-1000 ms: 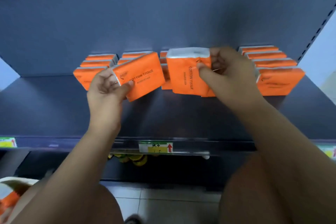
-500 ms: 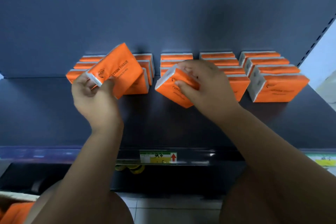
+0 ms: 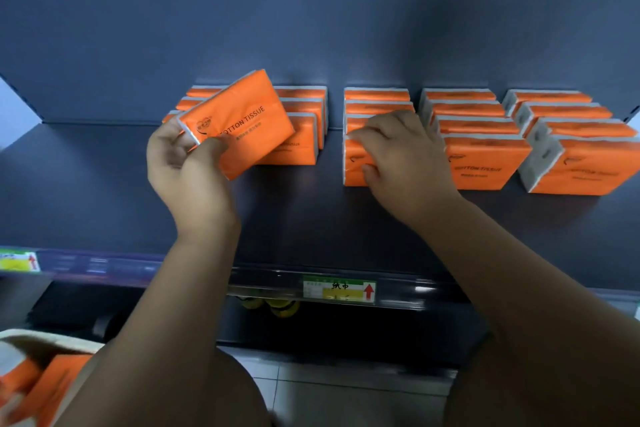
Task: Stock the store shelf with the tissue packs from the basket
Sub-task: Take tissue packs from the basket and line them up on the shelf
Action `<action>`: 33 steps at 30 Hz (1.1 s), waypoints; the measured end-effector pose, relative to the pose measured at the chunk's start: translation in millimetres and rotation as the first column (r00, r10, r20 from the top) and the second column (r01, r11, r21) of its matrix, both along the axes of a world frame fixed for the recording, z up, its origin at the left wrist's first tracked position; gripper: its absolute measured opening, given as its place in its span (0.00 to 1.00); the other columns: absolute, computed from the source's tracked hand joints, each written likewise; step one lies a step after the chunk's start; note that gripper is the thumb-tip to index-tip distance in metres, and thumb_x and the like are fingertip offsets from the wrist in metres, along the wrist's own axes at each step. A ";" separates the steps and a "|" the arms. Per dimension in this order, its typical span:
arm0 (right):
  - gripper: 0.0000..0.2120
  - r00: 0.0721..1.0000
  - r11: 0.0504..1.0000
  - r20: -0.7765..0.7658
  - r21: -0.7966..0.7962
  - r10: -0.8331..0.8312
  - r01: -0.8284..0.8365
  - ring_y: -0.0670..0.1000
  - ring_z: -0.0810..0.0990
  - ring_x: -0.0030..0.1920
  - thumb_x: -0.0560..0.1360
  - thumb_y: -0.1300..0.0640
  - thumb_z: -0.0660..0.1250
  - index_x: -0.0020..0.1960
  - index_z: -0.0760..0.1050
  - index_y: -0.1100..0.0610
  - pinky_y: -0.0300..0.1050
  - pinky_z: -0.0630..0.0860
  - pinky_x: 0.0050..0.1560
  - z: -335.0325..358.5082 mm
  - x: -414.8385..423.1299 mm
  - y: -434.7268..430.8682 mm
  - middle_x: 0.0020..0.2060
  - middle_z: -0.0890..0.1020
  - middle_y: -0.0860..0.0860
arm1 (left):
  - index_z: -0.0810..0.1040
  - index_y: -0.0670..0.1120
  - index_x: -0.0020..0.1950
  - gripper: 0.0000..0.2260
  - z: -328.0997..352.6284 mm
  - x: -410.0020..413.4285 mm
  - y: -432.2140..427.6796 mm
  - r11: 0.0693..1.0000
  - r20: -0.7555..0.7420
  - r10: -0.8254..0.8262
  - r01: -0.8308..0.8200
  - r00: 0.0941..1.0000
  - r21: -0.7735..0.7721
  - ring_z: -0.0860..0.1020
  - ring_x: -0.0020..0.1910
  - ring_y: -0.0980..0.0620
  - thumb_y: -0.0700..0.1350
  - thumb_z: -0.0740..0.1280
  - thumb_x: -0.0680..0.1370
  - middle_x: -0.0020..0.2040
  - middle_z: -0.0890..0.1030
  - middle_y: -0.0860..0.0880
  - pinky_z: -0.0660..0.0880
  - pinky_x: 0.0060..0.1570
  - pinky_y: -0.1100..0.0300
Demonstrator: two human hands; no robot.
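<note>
Tissue packs (image 3: pixel 485 163) in orange wrap with white ends stand upright in rows on the dark shelf (image 3: pixel 311 218), each row running back toward the rear panel (image 3: pixel 311 28); the rows span from about ten o'clock to three o'clock of the view. The left hand (image 3: pixel 187 166), at nine o'clock of centre, grips one loose pack (image 3: pixel 239 121) by its short end, thumb laid across the printed orange face and fingers wrapped behind. That pack is tilted, its far corner pointing toward one o'clock, and it hangs in front of the two left-most rows; whether it touches them cannot be told. The right hand (image 3: pixel 405 156), at two o'clock of centre, is on the front pack (image 3: pixel 353 163) of the middle row, which stands upright on the shelf: fingers curled over its top edge, thumb pressed to its orange face. Just beside it, at its three o'clock, stands the front pack of the next row, with "COTTON TISSUE" readable. On the shelf's front rail at six o'clock sits a green and yellow price label (image 3: pixel 339 289) with a red arrow; under it, yellow objects (image 3: pixel 277 305) show dimly on a lower level. At seven o'clock, in the corner, the pale rim of the basket (image 3: pixel 52 340) shows, with more orange packs (image 3: pixel 59 385) inside, blurred.
</note>
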State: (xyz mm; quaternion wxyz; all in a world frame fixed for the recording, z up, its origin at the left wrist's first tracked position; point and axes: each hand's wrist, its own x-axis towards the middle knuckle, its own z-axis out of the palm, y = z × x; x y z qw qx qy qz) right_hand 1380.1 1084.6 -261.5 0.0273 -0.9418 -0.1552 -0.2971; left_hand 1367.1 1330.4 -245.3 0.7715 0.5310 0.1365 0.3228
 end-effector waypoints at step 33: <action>0.22 0.995 0.993 0.053 0.082 0.079 -0.083 0.58 0.74 0.65 0.73 0.52 0.71 0.67 0.79 0.54 0.55 0.70 0.64 4.2 -8.7 12.3 0.61 0.80 0.52 | 0.80 0.48 0.54 0.19 -3.5 -5.6 10.1 0.880 -0.124 -0.384 0.403 0.915 0.251 0.82 0.50 0.53 0.27 0.63 0.74 0.48 0.85 0.52 0.76 0.46 0.62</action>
